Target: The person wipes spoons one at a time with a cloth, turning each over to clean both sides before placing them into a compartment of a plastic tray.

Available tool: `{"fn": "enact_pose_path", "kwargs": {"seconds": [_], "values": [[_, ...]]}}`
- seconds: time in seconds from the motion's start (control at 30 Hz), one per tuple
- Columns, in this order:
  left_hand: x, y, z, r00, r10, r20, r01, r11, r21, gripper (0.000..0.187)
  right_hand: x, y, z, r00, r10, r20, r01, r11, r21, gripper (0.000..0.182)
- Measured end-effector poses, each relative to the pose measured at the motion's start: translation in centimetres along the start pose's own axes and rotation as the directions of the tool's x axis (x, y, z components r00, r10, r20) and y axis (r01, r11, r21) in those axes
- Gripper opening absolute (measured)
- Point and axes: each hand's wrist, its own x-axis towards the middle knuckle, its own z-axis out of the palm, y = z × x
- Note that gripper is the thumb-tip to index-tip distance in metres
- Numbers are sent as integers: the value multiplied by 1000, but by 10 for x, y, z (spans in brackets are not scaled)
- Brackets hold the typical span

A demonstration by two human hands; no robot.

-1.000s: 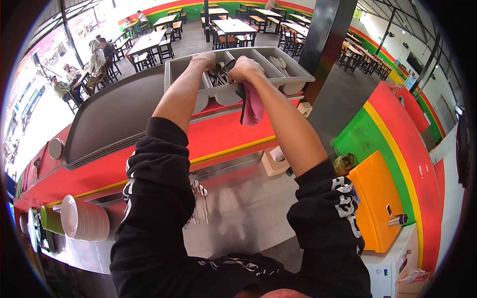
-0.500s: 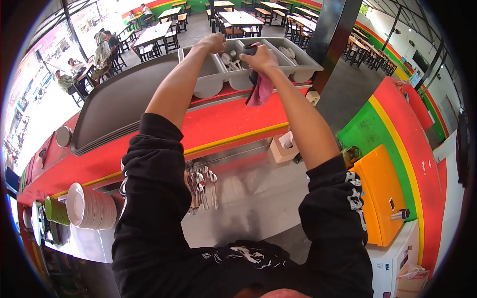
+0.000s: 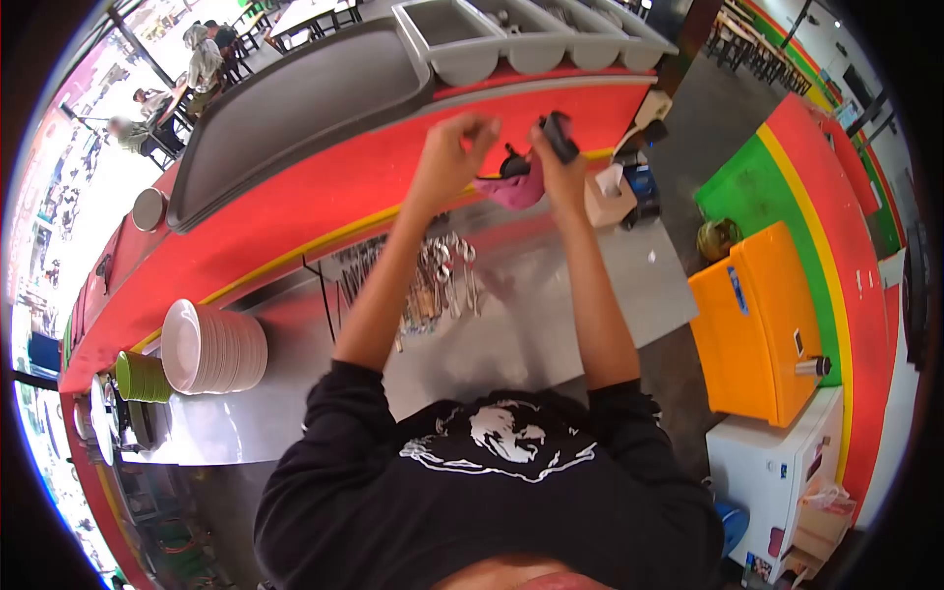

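Both hands are raised in front of the red counter, above the steel worktop. The right hand is clamped on a pink cloth and a dark object, possibly a utensil handle; it is too blurred to tell. The left hand is curled just beside the cloth, and I cannot tell whether it grips anything. Spoons lie along the worktop's far edge; stacked white plates stand near its left end.
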Motion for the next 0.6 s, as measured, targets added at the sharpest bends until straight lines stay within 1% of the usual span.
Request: {"fn": "enact_pose_path", "kwargs": {"seconds": [0.03,0.1,0.17,0.23,0.3,0.33,0.43,0.53,0.6], "values": [[-46,-30,16,995,-95,15,96,995,-27,24,-32,31,-6,999,32,-34,-31,999,21,30],[-144,-93,48,959,-281,19,279,957,75,22,-93,109,-24,962,261,-77,-260,965,21,30],[-232,-129,70,886,-459,57,453,886,97,21,-156,166,-38,893,434,-124,-450,877,-168,33],[-291,-141,74,782,-611,124,594,790,151,22,-211,195,-39,825,545,-146,-558,827,-70,35],[-328,-152,76,733,-672,106,649,737,188,22,-247,225,-52,790,611,-52,-605,762,-232,32],[-338,-154,74,710,-698,94,673,711,203,22,-259,228,-54,766,643,-6,-612,726,-314,30],[-355,-158,71,694,-717,63,684,685,252,24,-282,225,-60,813,581,42,-522,759,-390,32],[-352,-160,72,698,-715,17,664,657,357,26,-289,225,-62,822,570,-3,-525,755,-393,33],[-344,-161,73,684,-728,-52,675,604,423,28,-299,222,-66,821,570,-17,-532,755,-385,34]]}}
